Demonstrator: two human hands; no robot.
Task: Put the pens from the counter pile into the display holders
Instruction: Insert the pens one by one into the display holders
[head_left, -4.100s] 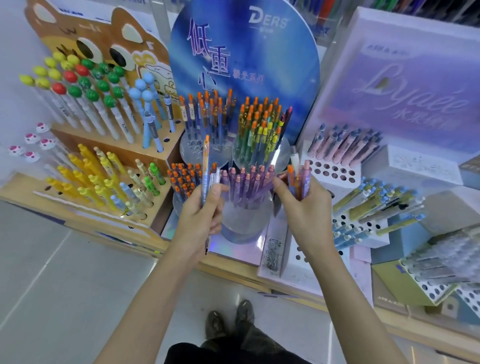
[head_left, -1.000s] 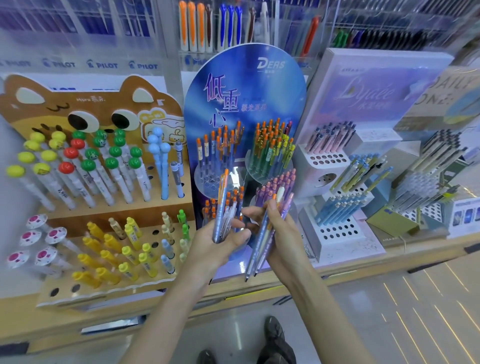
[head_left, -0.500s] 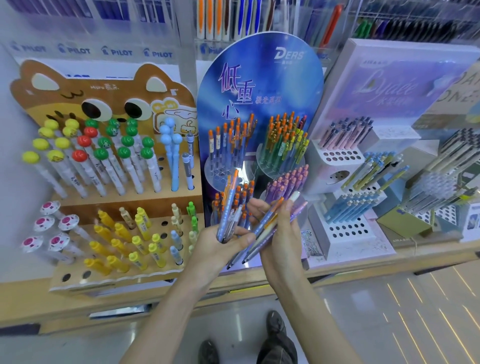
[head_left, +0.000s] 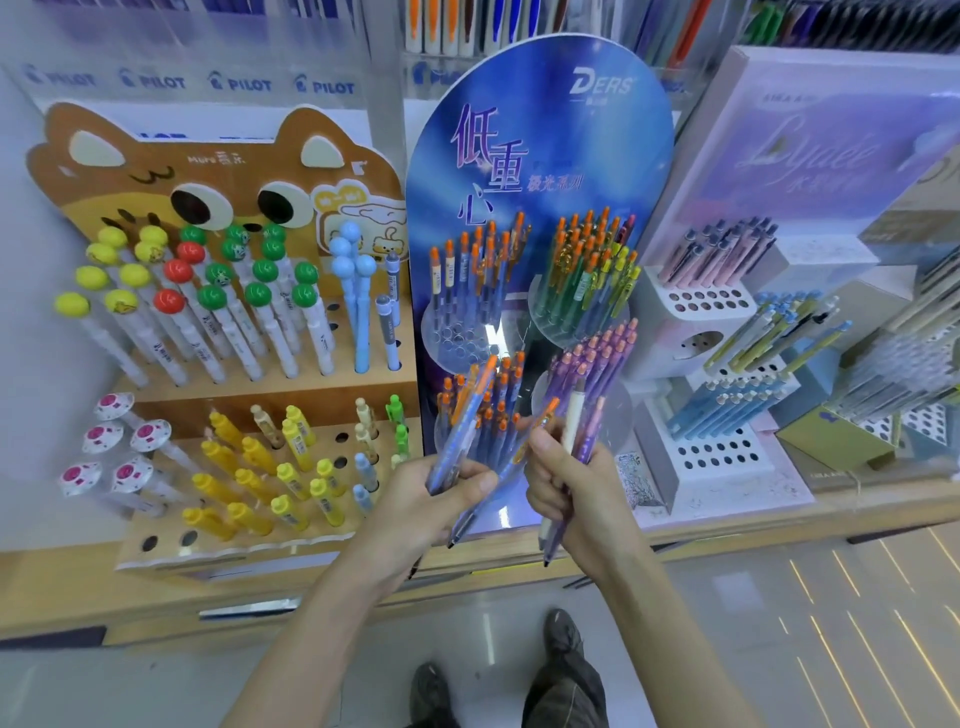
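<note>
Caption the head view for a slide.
Left hand grips blue pens, right hand grips purple pens, in front of the blue DERS display.

One wide-angle camera sits on the person's head, looking forward and down at the counter (head_left: 753, 522) from close range. The blue display board (head_left: 540, 156) fills the upper centre of the frame. Both forearms enter from the bottom edge, and the left hand (head_left: 431, 499) and right hand (head_left: 576, 488) meet mid-frame, each gripping pens (head_left: 465, 421). A shoe (head_left: 563, 636) shows at bottom centre, directly beneath the lens.
</note>
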